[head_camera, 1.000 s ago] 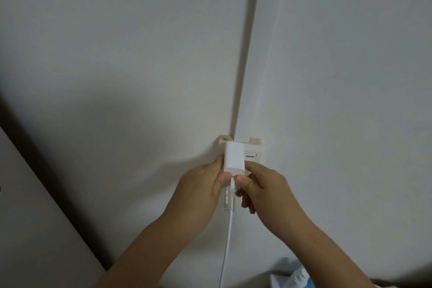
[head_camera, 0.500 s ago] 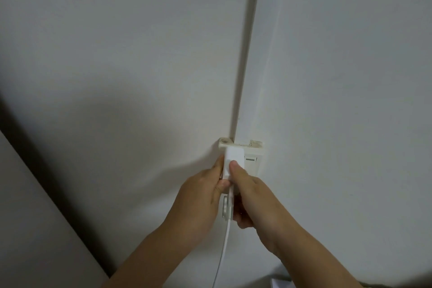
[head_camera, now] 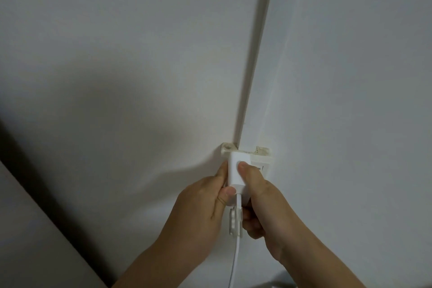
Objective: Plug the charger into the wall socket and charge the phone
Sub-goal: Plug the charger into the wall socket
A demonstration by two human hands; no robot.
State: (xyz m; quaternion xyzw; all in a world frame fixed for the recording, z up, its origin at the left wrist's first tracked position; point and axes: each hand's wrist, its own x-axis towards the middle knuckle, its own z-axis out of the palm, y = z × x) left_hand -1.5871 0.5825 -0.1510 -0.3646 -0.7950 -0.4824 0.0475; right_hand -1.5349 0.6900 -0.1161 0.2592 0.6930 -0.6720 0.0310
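Observation:
A white charger block [head_camera: 235,170] sits against the white wall socket [head_camera: 263,159], covering most of its left part. My left hand [head_camera: 201,206] grips the charger's left side and lower corner with thumb and fingers. My right hand [head_camera: 259,196] holds it from the right, thumb pressed flat on the charger's front face. A white cable [head_camera: 235,259] runs down from the charger's bottom end and out of the frame. The phone is not in view.
The socket is mounted on a plain white wall, just below a vertical conduit strip [head_camera: 254,54]. A white clip [head_camera: 234,223] is fixed under the socket beside the cable. A dark slanted edge [head_camera: 46,194] crosses the lower left.
My right thumb has moved from the charger's lower end up onto its front face. The charger now sits closer against the socket. My left hand has kept its grip.

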